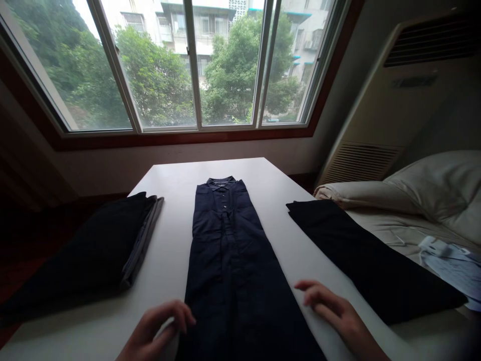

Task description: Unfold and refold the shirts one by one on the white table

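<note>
A dark navy button-up shirt (233, 260), folded long and narrow, lies flat in the middle of the white table (171, 200). Its collar points toward the window, and its lower end runs out of view at the bottom. By the shirt's left edge is my left hand (156, 328), fingers loosely bent, with a gap between thumb and forefinger and no cloth visibly gripped. My right hand (334, 311) hovers just off the shirt's right edge, fingers apart and holding nothing.
A stack of folded dark garments (90, 250) lies at the table's left. Black folded cloth (372, 260) spans the table's right edge beside a beige sofa (432, 195), where a white device (436, 246) with a cord lies. A window and a floor-standing air conditioner (406, 110) stand behind.
</note>
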`<state>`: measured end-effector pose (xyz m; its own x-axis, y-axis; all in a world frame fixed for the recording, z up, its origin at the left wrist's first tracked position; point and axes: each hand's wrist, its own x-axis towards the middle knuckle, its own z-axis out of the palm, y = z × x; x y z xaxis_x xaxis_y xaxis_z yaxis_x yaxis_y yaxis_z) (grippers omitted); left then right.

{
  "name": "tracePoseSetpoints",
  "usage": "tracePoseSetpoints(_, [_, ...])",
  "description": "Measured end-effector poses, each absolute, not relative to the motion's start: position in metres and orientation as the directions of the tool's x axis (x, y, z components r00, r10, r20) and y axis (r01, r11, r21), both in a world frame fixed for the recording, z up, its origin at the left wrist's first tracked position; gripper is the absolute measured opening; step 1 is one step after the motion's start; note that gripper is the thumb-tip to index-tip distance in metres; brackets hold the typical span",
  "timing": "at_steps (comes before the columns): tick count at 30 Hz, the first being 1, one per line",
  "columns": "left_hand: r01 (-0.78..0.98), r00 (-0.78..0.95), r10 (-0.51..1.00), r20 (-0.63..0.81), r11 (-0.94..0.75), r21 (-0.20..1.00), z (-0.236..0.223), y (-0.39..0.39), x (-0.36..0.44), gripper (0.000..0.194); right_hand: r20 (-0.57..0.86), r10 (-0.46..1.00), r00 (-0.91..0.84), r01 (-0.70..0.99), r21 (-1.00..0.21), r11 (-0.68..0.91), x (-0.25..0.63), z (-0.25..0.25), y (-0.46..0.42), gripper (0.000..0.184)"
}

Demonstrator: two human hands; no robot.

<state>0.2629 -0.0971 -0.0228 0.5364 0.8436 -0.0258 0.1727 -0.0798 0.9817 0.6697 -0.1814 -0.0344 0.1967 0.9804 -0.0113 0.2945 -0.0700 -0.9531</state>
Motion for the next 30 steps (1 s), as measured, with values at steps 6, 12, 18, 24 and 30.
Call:
tracePoseSetpoints(6, [0.354, 0.455, 0.85, 0.265, -0.446, 0.822, -0.008, 0.036, 0.354, 0.034, 0.253, 0.961, 0.115, 0.673, -0.731, 0.112, 0.645, -0.03, -0.009, 0.038])
tracePoseSetpoints(12, [0.832, 0.303, 0.921, 0.245, -0.381, 0.402, -0.048, 0.113, 0.44, 0.057, 0.07, 0.99, 0.122, 0.932, -0.351, -0.09, 0.579, -0.045, 0.097, 0.063])
tracePoseSetpoints(18, [0.889, 0.31, 0.904, 0.293, -0.385, 0.247, -0.064, 0.147, 0.449, 0.05, 0.091, 0.991, 0.101, 0.96, -0.271, -0.073, 0.582, -0.057, 0.137, 0.066])
tracePoseSetpoints(24, [0.878, 0.306, 0.908, 0.288, -0.386, 0.283, -0.062, 0.191, 0.456, 0.05, 0.077, 0.993, 0.095, 0.96, -0.271, -0.071, 0.593, -0.056, 0.178, 0.07])
tracePoseSetpoints(30, [0.782, 0.231, 0.909, 0.348, -0.386, 0.49, -0.065, 0.228, 0.46, 0.041, 0.106, 0.99, 0.089, 0.948, -0.313, -0.051, 0.603, -0.058, 0.206, 0.075])
